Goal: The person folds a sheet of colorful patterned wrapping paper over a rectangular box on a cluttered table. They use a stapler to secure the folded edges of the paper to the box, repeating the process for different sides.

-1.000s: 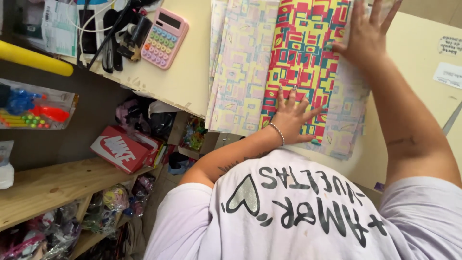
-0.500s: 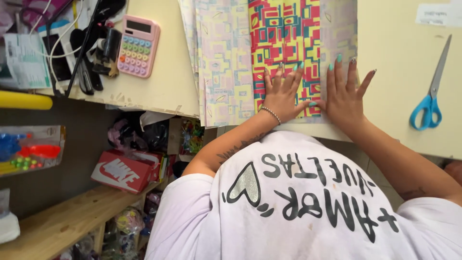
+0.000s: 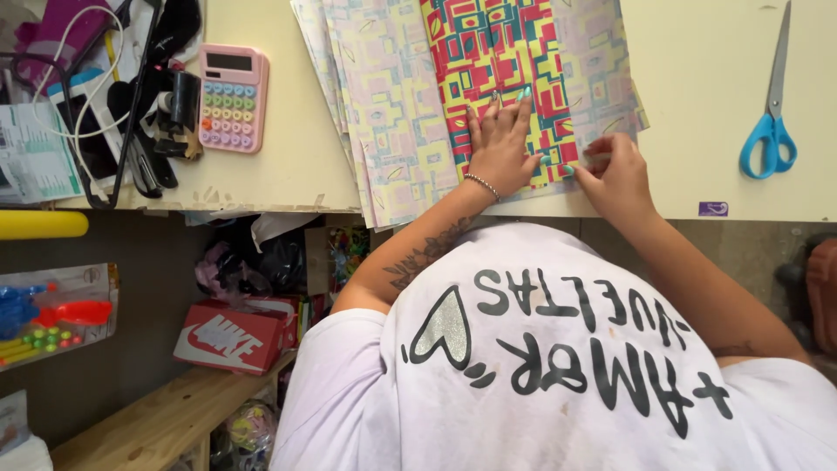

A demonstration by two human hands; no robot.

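A bright red, yellow and green patterned paper sheet (image 3: 497, 52) lies on a stack of paler patterned sheets (image 3: 384, 122) on the cream table (image 3: 697, 78). My left hand (image 3: 501, 144), with a bead bracelet on the wrist, rests flat on the bright sheet near its front edge, fingers stretched out. My right hand (image 3: 615, 174) is right beside it, fingertips pinched on the front edge of the paper at the table's edge. My white printed shirt fills the lower part of the view.
Blue-handled scissors (image 3: 772, 131) lie on the table to the right. At the left are a pink calculator (image 3: 231, 98) and a tangle of black items and cables (image 3: 144, 105). Under the table are a red shoe box (image 3: 228, 336), a wooden shelf (image 3: 166, 419) and a toy pack (image 3: 52, 318).
My right hand has come from the far part of the sheet down to its front edge beside my left hand and pinched there. My left hand stayed on the paper.
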